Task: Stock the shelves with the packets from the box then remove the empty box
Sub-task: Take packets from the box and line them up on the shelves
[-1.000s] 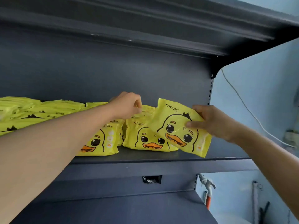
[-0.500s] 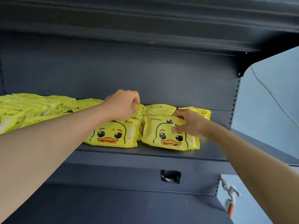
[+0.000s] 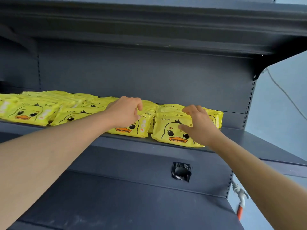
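head view: the right hand (image 3: 197,126) pressed spread fingers on the front duck packet (image 3: 172,132) at the shelf (image 3: 249,138) edge; the left hand (image 3: 124,112) pinched the neighbouring packet (image 3: 132,128). best practice: square both flush, then release. box not visible.

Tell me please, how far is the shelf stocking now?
Done: many yellow duck-print plastic packets already lie along the dark grey metal shelf. In hand: the right hand settles the rightmost front packet, and the left hand grips the neighbouring packet. Left: the box is out of view, so remaining packets and its removal cannot be judged.
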`<state>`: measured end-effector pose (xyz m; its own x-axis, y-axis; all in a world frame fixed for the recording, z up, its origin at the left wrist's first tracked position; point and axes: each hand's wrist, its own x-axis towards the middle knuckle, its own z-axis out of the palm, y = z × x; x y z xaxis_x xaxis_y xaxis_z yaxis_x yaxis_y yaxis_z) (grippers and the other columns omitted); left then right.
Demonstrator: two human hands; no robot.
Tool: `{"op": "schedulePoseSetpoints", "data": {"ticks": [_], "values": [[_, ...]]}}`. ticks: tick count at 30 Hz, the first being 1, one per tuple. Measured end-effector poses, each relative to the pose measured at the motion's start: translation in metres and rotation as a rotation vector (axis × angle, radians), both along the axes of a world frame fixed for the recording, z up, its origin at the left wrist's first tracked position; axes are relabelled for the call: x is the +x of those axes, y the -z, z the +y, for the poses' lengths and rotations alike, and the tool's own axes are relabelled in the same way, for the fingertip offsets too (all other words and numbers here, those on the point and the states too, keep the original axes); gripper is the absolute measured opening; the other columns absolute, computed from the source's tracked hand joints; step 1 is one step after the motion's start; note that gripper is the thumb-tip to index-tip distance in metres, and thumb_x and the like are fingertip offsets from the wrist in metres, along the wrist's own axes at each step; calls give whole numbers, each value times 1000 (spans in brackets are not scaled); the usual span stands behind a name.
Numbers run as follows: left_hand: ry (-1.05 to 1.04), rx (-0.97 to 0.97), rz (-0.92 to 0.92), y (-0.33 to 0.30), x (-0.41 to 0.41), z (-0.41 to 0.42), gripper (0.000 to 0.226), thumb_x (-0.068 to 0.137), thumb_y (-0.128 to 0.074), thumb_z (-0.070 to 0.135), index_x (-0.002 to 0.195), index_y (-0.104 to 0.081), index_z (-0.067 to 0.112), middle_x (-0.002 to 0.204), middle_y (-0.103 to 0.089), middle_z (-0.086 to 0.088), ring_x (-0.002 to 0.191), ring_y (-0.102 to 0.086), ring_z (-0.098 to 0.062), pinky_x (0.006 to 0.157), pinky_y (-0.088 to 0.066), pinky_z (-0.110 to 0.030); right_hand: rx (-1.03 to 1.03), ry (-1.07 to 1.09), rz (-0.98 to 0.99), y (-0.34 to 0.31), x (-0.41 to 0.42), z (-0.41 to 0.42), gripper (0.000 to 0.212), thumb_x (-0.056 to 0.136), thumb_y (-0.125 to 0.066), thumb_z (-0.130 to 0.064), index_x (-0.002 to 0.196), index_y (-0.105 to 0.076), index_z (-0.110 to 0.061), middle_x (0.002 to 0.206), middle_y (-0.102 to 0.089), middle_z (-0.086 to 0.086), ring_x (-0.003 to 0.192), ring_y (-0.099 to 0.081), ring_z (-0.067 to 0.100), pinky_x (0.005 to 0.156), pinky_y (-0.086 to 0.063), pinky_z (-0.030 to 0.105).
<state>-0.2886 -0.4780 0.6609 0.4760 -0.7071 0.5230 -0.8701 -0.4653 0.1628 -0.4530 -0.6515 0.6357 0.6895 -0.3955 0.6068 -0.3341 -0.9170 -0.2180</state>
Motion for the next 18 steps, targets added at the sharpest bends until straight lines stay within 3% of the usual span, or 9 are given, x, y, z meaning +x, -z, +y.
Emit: {"op": "schedulePoseSetpoints", "data": {"ticks": [8, 18], "values": [[-186, 102, 147, 36, -1, 77, 23, 89, -59, 24, 111, -54, 26, 105, -62, 7, 93, -55, -17, 78, -47, -32, 61, -324, -16, 19, 27, 87, 47, 86, -65, -25, 128, -46, -15, 124, -46, 3, 117, -44, 19, 90, -37, 26], [-343, 259, 345, 109, 28, 190, 26, 91, -56, 29, 117, -51, 27, 106, -61, 9, 98, -52, -12, 86, -47, -35, 252, -493, 364, 103, 92, 181, 50, 88, -63, -31, 131, -40, -19, 131, -39, 2, 112, -52, 22, 95, -45, 38]]}}
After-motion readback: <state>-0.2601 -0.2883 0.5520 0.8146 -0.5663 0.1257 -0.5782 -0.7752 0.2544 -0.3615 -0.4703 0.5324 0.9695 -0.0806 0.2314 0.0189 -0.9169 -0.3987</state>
